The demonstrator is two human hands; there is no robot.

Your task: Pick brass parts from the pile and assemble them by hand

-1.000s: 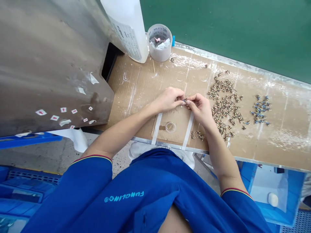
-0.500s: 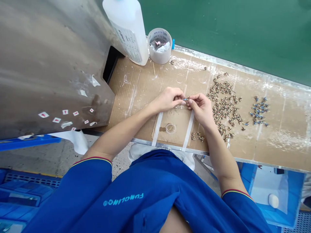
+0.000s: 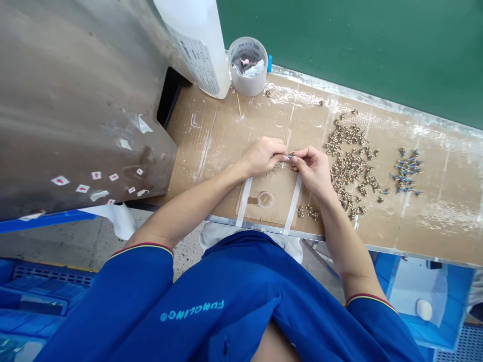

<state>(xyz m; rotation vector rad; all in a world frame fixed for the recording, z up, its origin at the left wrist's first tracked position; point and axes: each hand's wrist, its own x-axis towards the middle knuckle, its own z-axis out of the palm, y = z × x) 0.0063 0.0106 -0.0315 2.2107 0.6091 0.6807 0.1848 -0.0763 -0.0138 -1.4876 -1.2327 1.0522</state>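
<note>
My left hand (image 3: pixel 264 156) and my right hand (image 3: pixel 314 168) meet over the cardboard-covered bench (image 3: pixel 211 136), fingertips pinched together on one small metal part (image 3: pixel 290 155) held between them. To the right of my right hand lies a spread of several brass-coloured small parts (image 3: pixel 350 161). Further right sits a smaller cluster of blue-tipped parts (image 3: pixel 406 171). A few loose parts (image 3: pixel 307 211) lie below my right wrist. A small clear round dish (image 3: pixel 265 198) rests on a taped cardboard patch just under my hands.
A large white plastic bottle (image 3: pixel 196 45) and a tape roll holding scraps (image 3: pixel 248 65) stand at the back of the bench. A grey metal machine housing (image 3: pixel 75 100) fills the left. A green wall (image 3: pixel 358 50) runs behind. Blue crates (image 3: pixel 33 301) sit on the floor.
Both hands stay pinched on the small part in nearly the same place. Only the camera has shifted slightly.
</note>
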